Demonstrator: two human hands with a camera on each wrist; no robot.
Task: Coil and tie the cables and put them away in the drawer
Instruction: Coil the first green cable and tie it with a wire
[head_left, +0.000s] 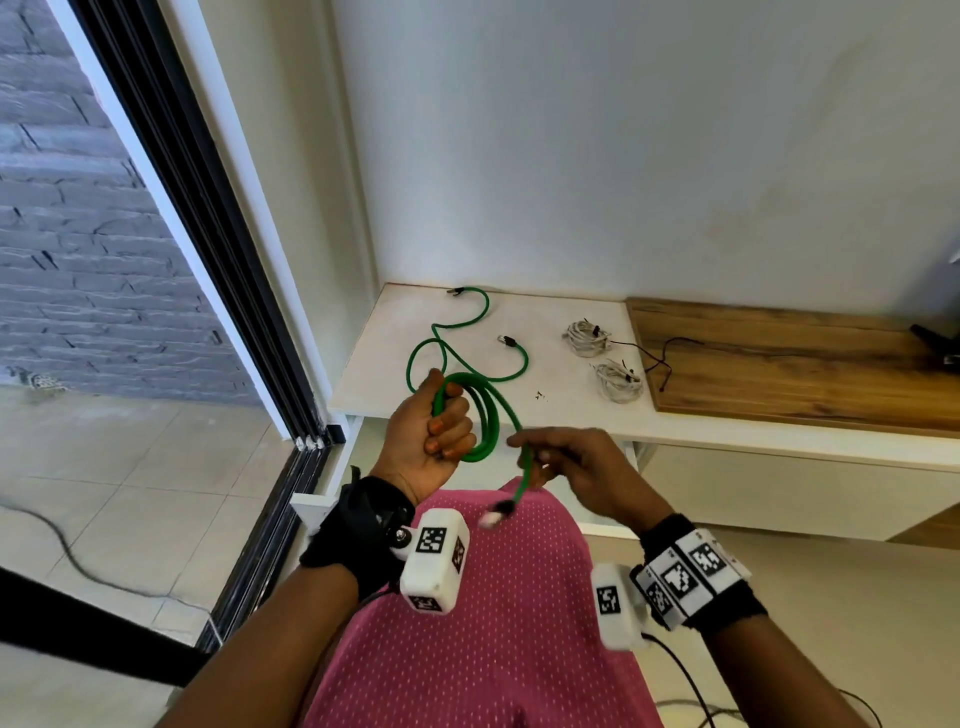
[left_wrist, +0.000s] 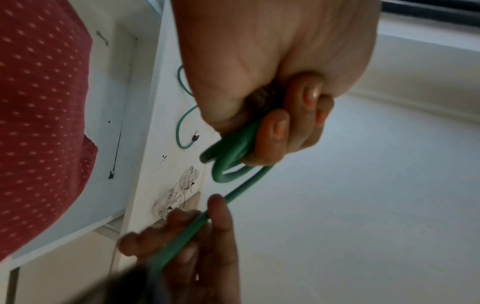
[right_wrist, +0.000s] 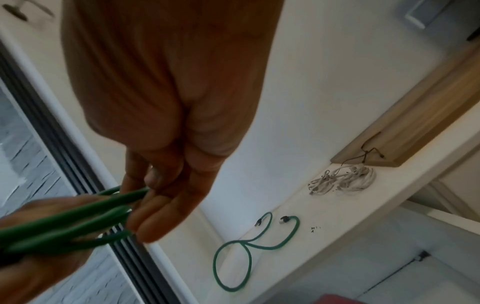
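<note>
Above the white tabletop (head_left: 561, 410), my left hand (head_left: 439, 434) clenches the green cable coil (head_left: 485, 421) while my right hand (head_left: 582, 473) pinches its tail, whose loops may spring loose if either grip slackens.

You see a smooth green rubbery cable (head_left: 485, 415) above a matt white countertop (head_left: 550, 384). To the right lies a grained wood panel (head_left: 789, 364). Your pink cloth (head_left: 493, 623) is dotted.

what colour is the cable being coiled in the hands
Green cable, with a dark and white plug at its loose end; clearest in the head view.
</note>
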